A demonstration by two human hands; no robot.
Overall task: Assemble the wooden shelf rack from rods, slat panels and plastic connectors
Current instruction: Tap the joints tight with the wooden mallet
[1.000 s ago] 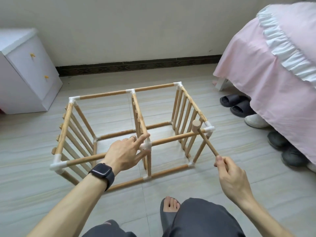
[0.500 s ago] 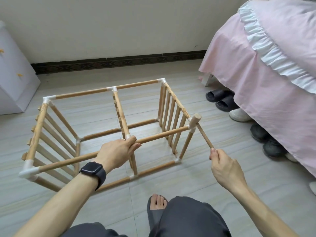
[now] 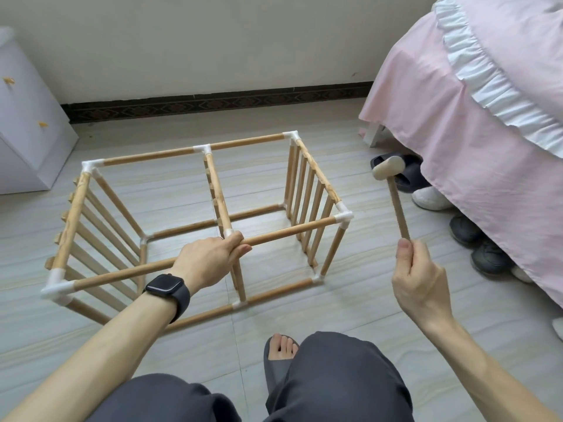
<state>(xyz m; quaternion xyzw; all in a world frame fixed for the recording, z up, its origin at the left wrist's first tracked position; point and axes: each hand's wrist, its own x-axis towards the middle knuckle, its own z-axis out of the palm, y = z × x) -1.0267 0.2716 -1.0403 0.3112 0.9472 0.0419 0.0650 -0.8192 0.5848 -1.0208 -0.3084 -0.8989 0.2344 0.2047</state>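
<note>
The wooden shelf rack [image 3: 307,229] lies on its side on the tiled floor, a box of rods joined by white plastic connectors [image 3: 344,215], with slat panels at the left end [image 3: 91,226], the middle and the right end [image 3: 307,190]. My left hand [image 3: 210,257] grips the near top rod at its middle connector. My right hand [image 3: 417,278] holds the handle of a small wooden mallet [image 3: 387,169]. The mallet's head is raised to the right of the rack's near right corner, apart from it.
A bed with a pink cover [image 3: 475,123] stands at the right, with several shoes and slippers [image 3: 432,199] under its edge. A white drawer cabinet [image 3: 27,123] is at the far left by the wall. My knees and a slippered foot [image 3: 281,353] are below.
The mallet's head was against the rack's near right corner connector and has swung up and right, away from it. My left hand has closed around the near top rod.
</note>
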